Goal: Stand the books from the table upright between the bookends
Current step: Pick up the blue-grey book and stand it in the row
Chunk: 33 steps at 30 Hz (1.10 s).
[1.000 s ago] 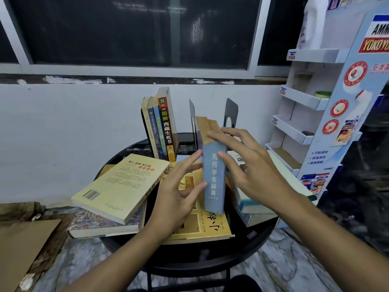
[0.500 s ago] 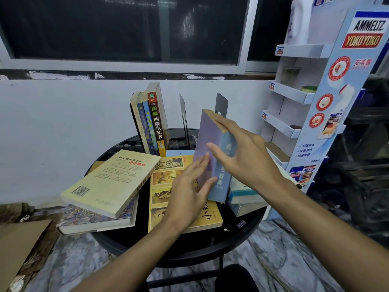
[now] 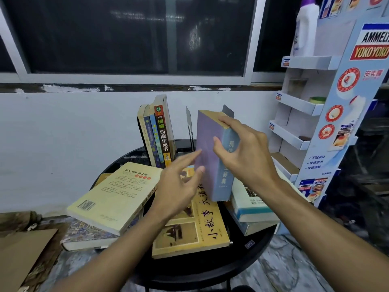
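1. You're mid-carry on one book. Your right hand is clamped round the thick blue-grey book with pale spine lettering, thumb on the cover and fingers curled over the top and spine.
2. Your left hand holds nothing. The fingers are straight and the tips are right at the cover, but it's too blurry to say if they actually touch.
3. The book is upright and a bit tilted, over the flat yellow book with black brush lettering. It's in front of the two thin grey metal bookends, not between them yet. Can't tell if its bottom edge is resting on anything.
4. Next, I'd guess you carry it back and lower it into the gap between the plates, spine facing you like the row of upright books. Go easy, those plates look tippy.
5. Plenty left on the round black table: the cream paperback with the barcode and others lie flat.
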Motion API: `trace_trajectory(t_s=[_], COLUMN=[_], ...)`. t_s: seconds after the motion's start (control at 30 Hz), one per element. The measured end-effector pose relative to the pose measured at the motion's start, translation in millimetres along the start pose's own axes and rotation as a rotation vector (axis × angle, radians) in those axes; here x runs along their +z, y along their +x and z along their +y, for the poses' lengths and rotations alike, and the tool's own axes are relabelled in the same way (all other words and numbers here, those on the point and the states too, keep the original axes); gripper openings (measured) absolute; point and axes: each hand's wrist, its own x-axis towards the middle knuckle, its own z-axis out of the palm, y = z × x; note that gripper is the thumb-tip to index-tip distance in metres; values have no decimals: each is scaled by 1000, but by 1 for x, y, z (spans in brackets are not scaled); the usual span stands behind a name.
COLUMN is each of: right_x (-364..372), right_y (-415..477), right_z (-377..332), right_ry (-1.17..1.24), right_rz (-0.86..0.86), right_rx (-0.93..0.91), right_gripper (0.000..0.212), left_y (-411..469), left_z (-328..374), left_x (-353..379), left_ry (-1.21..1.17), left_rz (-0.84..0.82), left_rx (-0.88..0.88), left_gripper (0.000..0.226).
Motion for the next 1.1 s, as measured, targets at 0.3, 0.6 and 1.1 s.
trace_trajectory(t_s=[0.3,0.6,1.1], right_x=[32,84,167], right_y=[27,60,96], right_z=[0,12,25], right_ry=[88,75,-17], right_rz=[54,25,-26], right_rx=[-37,-31,35], right_gripper=[48,51,51], left_y=[129,182,182], left_z=[-44,-73,-88], left_x=[-83,-100,-104], left_ry=[570,646,535], left_rz=[120,-68,-17], left_rx=[5,-51,98], left_gripper=[63,69,59])
